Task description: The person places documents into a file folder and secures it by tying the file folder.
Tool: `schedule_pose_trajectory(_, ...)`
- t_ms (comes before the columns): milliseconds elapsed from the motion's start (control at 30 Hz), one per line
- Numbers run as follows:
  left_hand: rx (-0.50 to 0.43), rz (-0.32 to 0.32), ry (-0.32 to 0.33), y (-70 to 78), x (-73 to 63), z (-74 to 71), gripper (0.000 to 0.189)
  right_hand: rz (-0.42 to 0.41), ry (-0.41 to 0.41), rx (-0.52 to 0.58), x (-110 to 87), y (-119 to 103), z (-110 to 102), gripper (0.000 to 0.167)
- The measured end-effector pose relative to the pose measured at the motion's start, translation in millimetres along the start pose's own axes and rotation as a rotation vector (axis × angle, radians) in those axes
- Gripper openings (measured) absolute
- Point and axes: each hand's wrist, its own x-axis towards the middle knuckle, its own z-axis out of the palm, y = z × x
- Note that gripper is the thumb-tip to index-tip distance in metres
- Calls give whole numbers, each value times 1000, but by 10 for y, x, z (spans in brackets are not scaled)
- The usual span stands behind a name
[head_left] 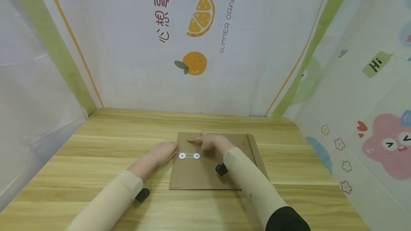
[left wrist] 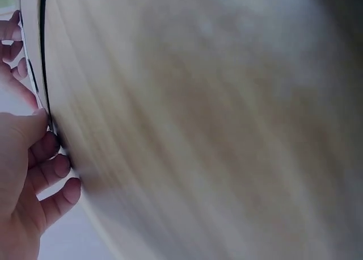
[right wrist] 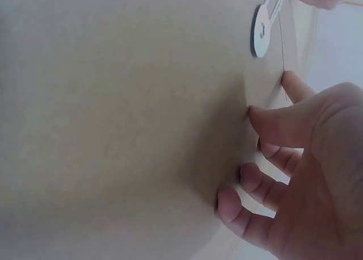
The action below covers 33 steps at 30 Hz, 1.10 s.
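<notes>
A brown kraft paper document envelope lies on the table, with two white round buttons near its left side. White string runs around the buttons and out to the left edge. There my left hand pinches the string's end between thumb and index finger; its other fingers are loosely bent in the left wrist view. My right hand rests on the envelope above the buttons, index finger stretched left. In the right wrist view, several right fingertips touch the brown paper, close to one button.
The wood-grain table extends around the envelope. A white curtain with orange prints hangs behind it, and a cartoon-printed sheet hangs at the right. Black wrist-worn devices sit below both cuffs.
</notes>
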Motion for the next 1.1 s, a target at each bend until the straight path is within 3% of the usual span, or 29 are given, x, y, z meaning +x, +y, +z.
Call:
schedule_pose_trajectory(267,46,17,-81,135,-30,-41,18,0,1,3,-1,15,-6,86)
schedule_pose_trajectory(567,231,35,-30,348,-43,38,18,-10,6,10,0,9,5,86)
schedule_pose_trajectory(700,208,5,5,420,-50,74,18,-4,14,4,-14,3,0,85)
schedule_pose_trajectory(867,172,-92,28,534,-70,88,15,-5,19,-13,-32,-23,-1,84)
schedule_pose_trajectory(1000,175,-122,5,638,-83,94,11,-13,17,-57,-26,-38,7,82)
schedule_pose_trajectory(1100,114,-135,-1,695,-91,100,11,-11,21,-57,-30,-36,8,82)
